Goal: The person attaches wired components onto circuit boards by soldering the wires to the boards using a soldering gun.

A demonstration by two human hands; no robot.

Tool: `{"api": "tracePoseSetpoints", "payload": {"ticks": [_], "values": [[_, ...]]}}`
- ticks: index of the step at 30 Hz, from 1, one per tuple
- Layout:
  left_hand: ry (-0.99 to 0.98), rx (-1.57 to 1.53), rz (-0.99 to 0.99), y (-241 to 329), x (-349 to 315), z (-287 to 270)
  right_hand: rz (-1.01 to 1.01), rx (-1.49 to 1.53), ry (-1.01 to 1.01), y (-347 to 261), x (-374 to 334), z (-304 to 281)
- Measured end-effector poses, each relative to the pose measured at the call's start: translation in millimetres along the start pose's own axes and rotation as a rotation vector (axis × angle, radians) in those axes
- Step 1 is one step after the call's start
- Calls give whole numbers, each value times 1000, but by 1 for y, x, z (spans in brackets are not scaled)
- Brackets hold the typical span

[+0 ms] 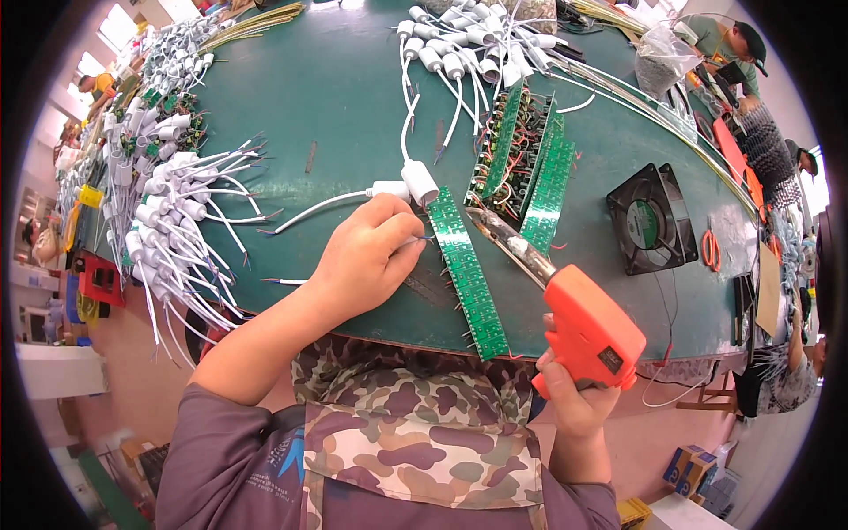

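Observation:
My right hand (579, 402) grips a red soldering gun (594, 320) by its handle. The gun's metal tip reaches up and left to the upper end of a long green circuit board strip (468, 281); whether it touches the board I cannot tell. Beside that strip, my left hand (375, 252) is closed in a pinch, with a thin wire (427, 238) showing at its fingertips. Two white lamp-holder-like sockets with cables lie just beyond the left hand: one upright socket (420, 183) by the strip's end, and another (389, 190) partly behind it.
A bundle of populated green boards (505, 155) lies beyond the soldering tip. A black fan (651, 219) and orange scissors (711, 251) are on the right. White cabled sockets are heaped at left (163, 212) and far middle (455, 44). Other people are around the room.

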State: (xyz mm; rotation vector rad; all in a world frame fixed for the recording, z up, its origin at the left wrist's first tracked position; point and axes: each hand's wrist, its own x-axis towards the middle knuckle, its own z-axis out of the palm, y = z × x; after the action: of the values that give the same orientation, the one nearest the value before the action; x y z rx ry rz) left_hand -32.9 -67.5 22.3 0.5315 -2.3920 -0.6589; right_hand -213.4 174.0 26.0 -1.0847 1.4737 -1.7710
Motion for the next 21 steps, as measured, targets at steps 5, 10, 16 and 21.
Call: {"api": "tracePoseSetpoints", "payload": {"ticks": [5, 10, 16, 21], "values": [[-23, -302, -111, 23, 4, 1, 4, 47, -2, -3, 10, 2], [-96, -731, -221, 40, 8, 8, 112, 88, -44, -13, 41, 27], [-246, -1121, -386, 57, 14, 13, 49, 185, 38, -12, 51, 48], [-265, -1168, -372, 60, 11, 18, -100, 44, -74, -6, 54, 43]]}}
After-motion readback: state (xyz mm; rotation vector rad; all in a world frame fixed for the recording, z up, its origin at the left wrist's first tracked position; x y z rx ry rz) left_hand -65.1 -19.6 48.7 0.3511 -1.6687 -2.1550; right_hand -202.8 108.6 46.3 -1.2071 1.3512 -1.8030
